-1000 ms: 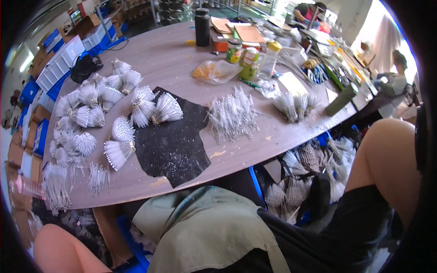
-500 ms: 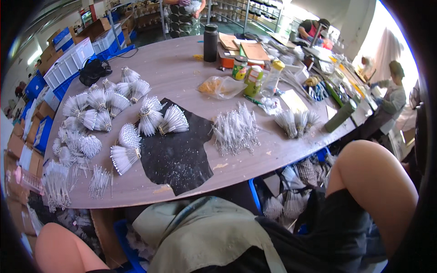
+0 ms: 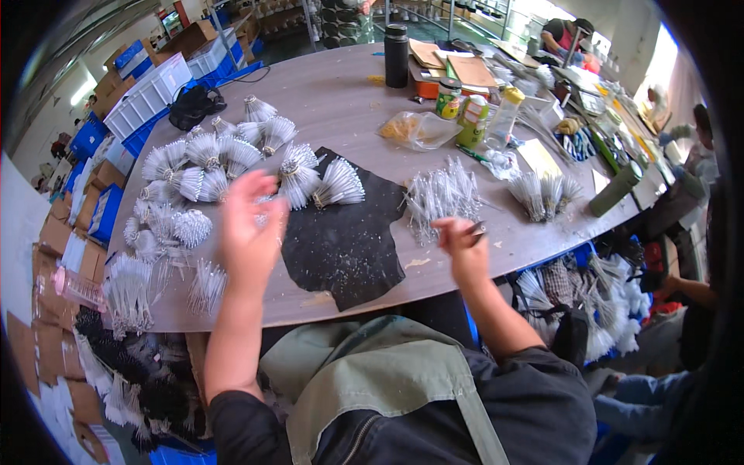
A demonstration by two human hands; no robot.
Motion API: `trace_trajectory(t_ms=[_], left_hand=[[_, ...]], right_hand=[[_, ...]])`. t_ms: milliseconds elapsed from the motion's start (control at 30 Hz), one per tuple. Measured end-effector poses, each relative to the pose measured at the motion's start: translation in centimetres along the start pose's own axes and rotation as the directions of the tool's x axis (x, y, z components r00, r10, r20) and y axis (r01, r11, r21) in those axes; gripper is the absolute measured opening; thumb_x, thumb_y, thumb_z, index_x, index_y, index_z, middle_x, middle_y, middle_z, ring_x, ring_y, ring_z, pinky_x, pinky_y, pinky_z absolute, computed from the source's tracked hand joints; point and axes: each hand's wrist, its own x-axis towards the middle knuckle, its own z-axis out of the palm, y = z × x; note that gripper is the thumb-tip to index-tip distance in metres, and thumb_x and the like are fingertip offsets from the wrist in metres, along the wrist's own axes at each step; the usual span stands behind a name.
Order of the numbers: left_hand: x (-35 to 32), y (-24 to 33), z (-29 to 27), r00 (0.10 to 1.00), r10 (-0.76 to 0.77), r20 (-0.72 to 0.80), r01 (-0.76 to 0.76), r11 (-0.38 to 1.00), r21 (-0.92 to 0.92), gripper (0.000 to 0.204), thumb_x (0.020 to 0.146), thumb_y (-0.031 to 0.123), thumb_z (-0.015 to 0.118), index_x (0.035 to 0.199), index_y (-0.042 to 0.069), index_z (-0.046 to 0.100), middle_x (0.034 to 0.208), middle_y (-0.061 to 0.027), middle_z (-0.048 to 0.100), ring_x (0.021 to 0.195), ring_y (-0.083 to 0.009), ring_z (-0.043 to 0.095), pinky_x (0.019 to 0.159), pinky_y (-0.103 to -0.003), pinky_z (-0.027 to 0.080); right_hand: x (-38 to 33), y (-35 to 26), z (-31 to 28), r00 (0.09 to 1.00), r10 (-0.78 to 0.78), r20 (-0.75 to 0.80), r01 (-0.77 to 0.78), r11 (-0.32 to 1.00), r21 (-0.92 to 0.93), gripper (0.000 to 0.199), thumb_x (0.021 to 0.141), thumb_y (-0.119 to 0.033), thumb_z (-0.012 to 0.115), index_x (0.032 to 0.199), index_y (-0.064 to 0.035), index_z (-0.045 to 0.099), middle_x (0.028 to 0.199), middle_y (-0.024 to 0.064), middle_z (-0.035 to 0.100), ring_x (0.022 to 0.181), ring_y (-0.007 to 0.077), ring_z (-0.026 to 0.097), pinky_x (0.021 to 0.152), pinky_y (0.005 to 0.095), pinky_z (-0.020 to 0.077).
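My left hand (image 3: 254, 225) is raised over the table in front of the white-bristled brush bundles, fingers apart and slightly blurred, with nothing visible in it. My right hand (image 3: 466, 252) is closed around a small dark tool (image 3: 476, 230) whose kind I cannot make out. It hovers at the near side of a loose pile of thin wire-stemmed brushes (image 3: 442, 194). Between my hands lies a black mat (image 3: 341, 252) with white specks. Two brush bundles stand at the mat's far end, one of them a fanned bundle (image 3: 341, 184). Several more brush bundles (image 3: 186, 182) crowd the table's left side.
Small bundles (image 3: 542, 194) stand right of the loose pile, near a green flask (image 3: 616, 188). Farther back are a black bottle (image 3: 396, 58), a bag of orange bits (image 3: 418, 130) and a yellow-capped bottle (image 3: 505, 116). A tub of brushes (image 3: 604, 302) sits below the table's right edge.
Both my hands have come into view over the table, the right one holding a small dark tool. The view has shifted, so the table's contents appear farther right. The bundles look unmoved.
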Motion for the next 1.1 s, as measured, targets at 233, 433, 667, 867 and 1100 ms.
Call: trace_trajectory(t_ms=[233, 433, 667, 867, 1100], left_hand=[[-1.5, -14.0, 10.4, 0.961, -0.135, 0.241, -0.026, 0.825, 0.565, 0.088, 0.062, 0.015, 0.079, 0.135, 0.001, 0.031, 0.12, -0.0215, 0.051, 0.114, -0.0382, 0.047, 0.099, -0.044, 0.036], [-1.0, -13.2, 12.9, 0.917, -0.336, 0.217, 0.043, 0.624, 0.781, 0.1, 0.059, 0.026, 0.083, 0.136, -0.002, 0.026, 0.114, -0.0205, 0.053, 0.106, -0.0358, 0.051, 0.093, -0.045, 0.038], [0.2, -15.6, 12.7, 0.801, -0.438, 0.408, 0.116, 0.783, 0.612, 0.085, 0.048, 0.033, 0.088, 0.111, -0.008, 0.047, 0.108, -0.027, 0.057, 0.101, -0.0416, 0.055, 0.089, -0.044, 0.044], [1.2, -18.4, 11.0, 0.725, -0.465, 0.508, 0.223, 0.857, 0.465, 0.091, 0.049, 0.016, 0.086, 0.123, -0.006, 0.039, 0.116, -0.0223, 0.055, 0.109, -0.0306, 0.054, 0.095, -0.037, 0.041], [0.5, -18.0, 13.9, 0.69, -0.591, 0.418, 0.336, 0.773, 0.537, 0.084, 0.049, 0.012, 0.086, 0.12, -0.007, 0.044, 0.114, -0.0196, 0.057, 0.104, -0.0297, 0.056, 0.093, -0.036, 0.042]], right_hand=[[-1.2, 2.5, 3.4, 0.969, 0.097, 0.228, -0.076, 0.992, -0.099, 0.026, 0.095, -0.018, 0.047, 0.09, -0.0008, 0.066, 0.064, -0.001, 0.053, 0.062, 0.0067, 0.05, 0.059, 0.0226, 0.0426], [-0.9, 2.7, 1.5, 0.979, 0.075, 0.189, -0.045, 0.986, -0.16, 0.024, 0.093, -0.02, 0.05, 0.089, -0.0036, 0.067, 0.061, 0.0021, 0.054, 0.059, 0.0087, 0.051, 0.057, 0.0259, 0.0429], [-0.5, 1.4, 0.1, 0.987, 0.084, 0.136, -0.058, 0.981, -0.185, 0.021, 0.093, -0.017, 0.052, 0.09, -0.0039, 0.067, 0.062, 0.0018, 0.054, 0.061, 0.0076, 0.049, 0.057, 0.0246, 0.0425], [-0.5, 3.3, -0.3, 0.981, -0.131, 0.141, 0.158, 0.967, -0.202, 0.013, 0.084, -0.015, 0.061, 0.085, -0.0028, 0.065, 0.076, 0.0168, 0.063, 0.069, 0.0271, 0.061, 0.063, 0.0354, 0.047], [-1.1, 3.6, -1.2, 0.988, -0.062, 0.14, 0.097, 0.96, -0.262, 0.014, 0.085, -0.018, 0.062, 0.086, -0.004, 0.066, 0.076, 0.0143, 0.063, 0.07, 0.0253, 0.062, 0.062, 0.0347, 0.0472]])
